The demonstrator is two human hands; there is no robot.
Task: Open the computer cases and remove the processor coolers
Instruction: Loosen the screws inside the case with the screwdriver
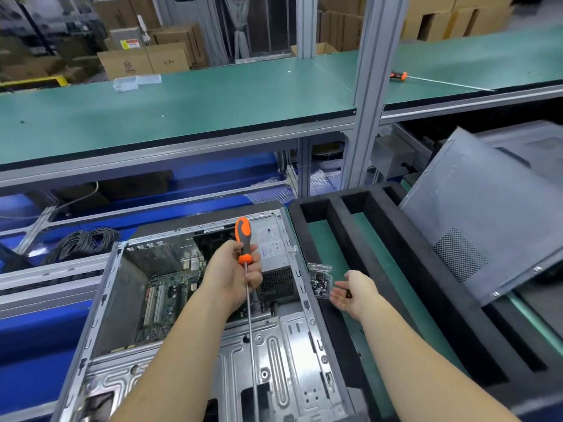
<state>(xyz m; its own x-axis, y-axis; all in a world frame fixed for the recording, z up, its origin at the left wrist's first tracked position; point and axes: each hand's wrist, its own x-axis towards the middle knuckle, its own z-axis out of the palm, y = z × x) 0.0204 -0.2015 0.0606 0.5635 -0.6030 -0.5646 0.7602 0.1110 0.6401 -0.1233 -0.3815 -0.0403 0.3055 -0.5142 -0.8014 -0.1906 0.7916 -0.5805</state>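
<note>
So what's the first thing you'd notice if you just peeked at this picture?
Probably the bright orange-and-grey screwdriver, gripped by the left hand right in the middle, its long shaft pointing down toward the camera. Under it lies the open computer case with its green circuit board showing. To the right, the right hand is held open, palm up, beside a small clear box of screws.

The computer case, a grey metal tower, is lying on its side at the near centre with its open side facing up, showing a green motherboard at the left and a silver power supply at the far right corner (no cooler can be made out). Its removed side panel is leaning tilted at the right.
</note>
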